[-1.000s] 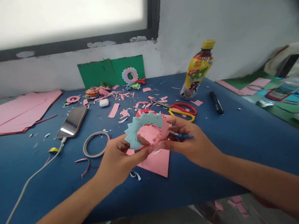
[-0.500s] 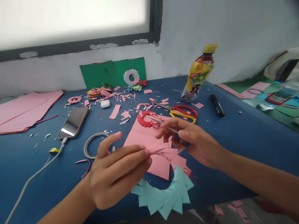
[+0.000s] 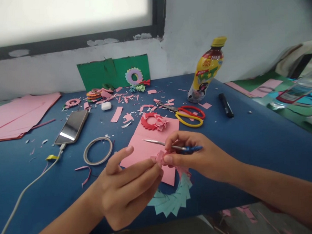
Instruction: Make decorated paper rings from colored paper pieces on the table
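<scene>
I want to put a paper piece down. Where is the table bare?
Bare blue table lies right of the scissors and below the marker; also left of the tape ring. Crowded with scraps near the green card.

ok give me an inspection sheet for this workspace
surface: blue table, strewn with paper scraps
job's things: paper ring, teal with pink folds, hanging over the near edge; pink sheet under it
clutter: scissors, bottle, marker, tape ring, phone, red ring
grippers: left hand and right hand pinch a pink fold; right also holds a blue-handled tool
cables: white cable plugged into phone
surroundings: wall, window frame, green card
</scene>
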{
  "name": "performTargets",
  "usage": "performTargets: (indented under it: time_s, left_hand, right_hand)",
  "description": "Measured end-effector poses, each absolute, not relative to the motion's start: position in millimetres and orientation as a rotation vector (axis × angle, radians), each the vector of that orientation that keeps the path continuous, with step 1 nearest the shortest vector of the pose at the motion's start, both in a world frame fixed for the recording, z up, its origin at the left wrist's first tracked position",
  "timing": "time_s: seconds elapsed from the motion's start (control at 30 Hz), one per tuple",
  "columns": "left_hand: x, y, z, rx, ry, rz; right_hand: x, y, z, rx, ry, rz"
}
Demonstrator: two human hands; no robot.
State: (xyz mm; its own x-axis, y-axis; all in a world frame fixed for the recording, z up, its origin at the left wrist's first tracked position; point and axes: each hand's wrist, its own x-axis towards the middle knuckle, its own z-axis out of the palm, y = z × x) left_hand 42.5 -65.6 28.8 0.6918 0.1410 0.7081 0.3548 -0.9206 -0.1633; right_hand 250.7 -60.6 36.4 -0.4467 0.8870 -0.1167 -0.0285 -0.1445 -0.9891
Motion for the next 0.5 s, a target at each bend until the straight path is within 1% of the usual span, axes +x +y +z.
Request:
performTargets:
  time_s: [0.5]
  left_hand:
    - [48.2, -66.6, 37.4, -2.616, -0.443, -1.055]
  right_hand:
    - [253.5, -57.7, 34.7, -0.954, -1.501, 1.668]
